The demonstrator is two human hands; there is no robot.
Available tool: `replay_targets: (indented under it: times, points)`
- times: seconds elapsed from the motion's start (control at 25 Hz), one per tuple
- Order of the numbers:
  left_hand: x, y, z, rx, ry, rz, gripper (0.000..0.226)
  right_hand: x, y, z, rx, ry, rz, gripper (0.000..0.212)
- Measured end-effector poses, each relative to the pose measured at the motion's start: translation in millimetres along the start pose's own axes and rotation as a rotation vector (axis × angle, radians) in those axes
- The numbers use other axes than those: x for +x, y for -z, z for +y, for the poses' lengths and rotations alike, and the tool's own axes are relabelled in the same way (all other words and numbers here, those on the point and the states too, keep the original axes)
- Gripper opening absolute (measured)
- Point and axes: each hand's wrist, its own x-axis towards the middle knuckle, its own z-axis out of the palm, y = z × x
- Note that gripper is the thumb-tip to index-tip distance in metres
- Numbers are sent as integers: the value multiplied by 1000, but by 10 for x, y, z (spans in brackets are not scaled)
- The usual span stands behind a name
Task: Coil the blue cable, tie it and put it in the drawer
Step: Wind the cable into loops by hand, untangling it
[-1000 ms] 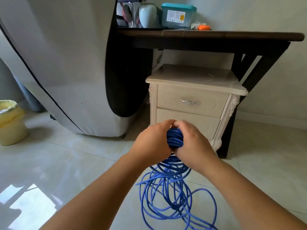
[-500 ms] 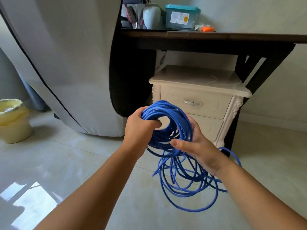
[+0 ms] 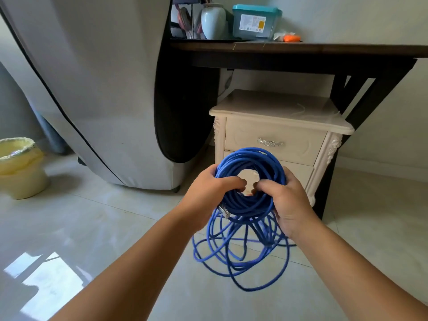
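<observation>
Pale glossy floor (image 3: 104, 228) tiles are filling the lower view, and a big grey covered object (image 3: 92, 89) is standing at the floor's far left. A dark worktop (image 3: 301, 48) is running along the wall, carrying a teal-lidded box (image 3: 254, 22) and a white vase (image 3: 213, 20) near its left end. Under it a cream nightstand (image 3: 278, 110) is standing, its top drawer (image 3: 243, 137) closed. A yellow bin (image 3: 20, 167) is sitting at the floor's left edge. The blue cable (image 3: 250, 156) is being held up in front of the nightstand as a round coil, with loose loops hanging beneath toward the floor. The left hand (image 3: 206, 195) and right hand (image 3: 289, 205) are gripping opposite sides of the coil, fingers (image 3: 288, 176) curling round the strands. A clear plug (image 3: 224, 210) is poking out just below the left hand.
</observation>
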Motion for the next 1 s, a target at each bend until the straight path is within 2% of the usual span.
replay_targets:
  times: [0.08,0.16,0.28,0.36,0.48,0.56,0.64,0.72,0.88,1.0]
  points:
    - [22,107,53,117,-57,-24,71,-6,19,-51,-188,102,6,28]
    - [13,173,88,359,-192,-43,94,-35,18,-96,-473,190,-30,31]
    - [-7,66,2,875,-399,-141,99,-123,-35,-104,-847,321,-150,34]
    - [11,-29,-78,957,-492,-53,91,-187,-75,-100,-939,414,-177,34]
    - [82,-30,-104,850,-599,183,60,-243,-36,-155,-758,399,-172,51]
    - [110,2,-73,757,-607,247,44,-216,51,-204,-542,248,-242,69]
    - [111,17,-34,656,-571,272,38,-193,120,-193,-443,110,-343,74]
    - [92,16,-18,597,-543,267,37,-222,114,-148,-361,65,-372,65]
    - [58,-11,3,550,-462,190,36,-232,-9,-47,-225,107,-189,35]
    - [73,20,44,233,-302,25,56,-112,-16,-21,-76,16,-37,26]
